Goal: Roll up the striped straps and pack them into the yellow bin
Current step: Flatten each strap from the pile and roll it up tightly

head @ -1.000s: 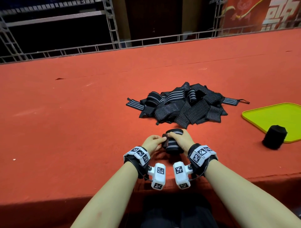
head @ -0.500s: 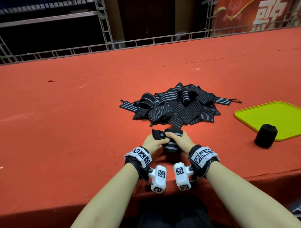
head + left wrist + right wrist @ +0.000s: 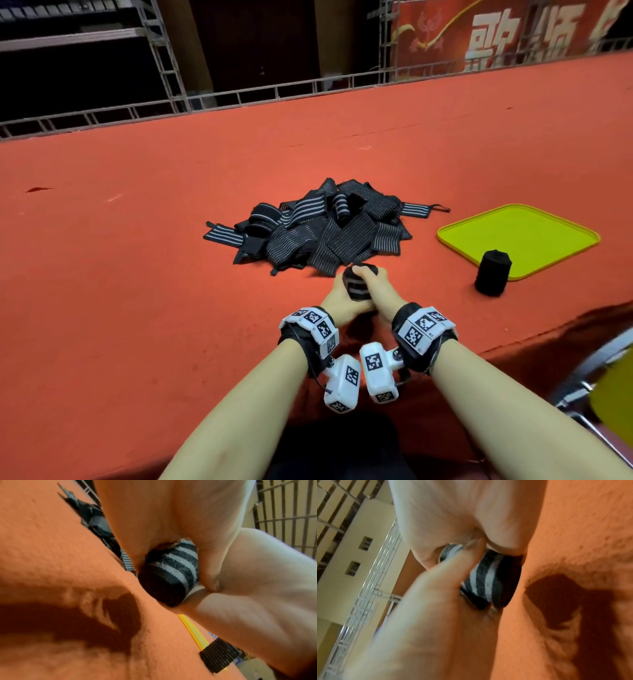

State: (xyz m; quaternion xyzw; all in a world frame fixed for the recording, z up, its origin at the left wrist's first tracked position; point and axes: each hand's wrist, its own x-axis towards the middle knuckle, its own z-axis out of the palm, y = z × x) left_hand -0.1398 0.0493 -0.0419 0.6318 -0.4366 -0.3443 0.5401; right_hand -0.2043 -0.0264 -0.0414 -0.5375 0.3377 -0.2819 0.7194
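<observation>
Loose strap tail gone since earlier, wound in | rolled strap (image 3: 357,283): gripped by left hand (image 3: 339,301) and right hand (image 3: 378,294), ends hidden | yellow bin (image 3: 520,236): roll (image 3: 492,273) overlaps rim

- Two hands are seen at lower centre of the head view: the left hand (image 3: 337,301) and the right hand (image 3: 378,294).
- One rolled striped strap (image 3: 358,284) is counted between them.
- One pile of loose striped straps (image 3: 315,229) is seen mid-frame; its straps overlap too much to be counted.
- One yellow tray (image 3: 520,236) is seen at right.
- One black roll (image 3: 492,272) is counted at its near edge.
</observation>
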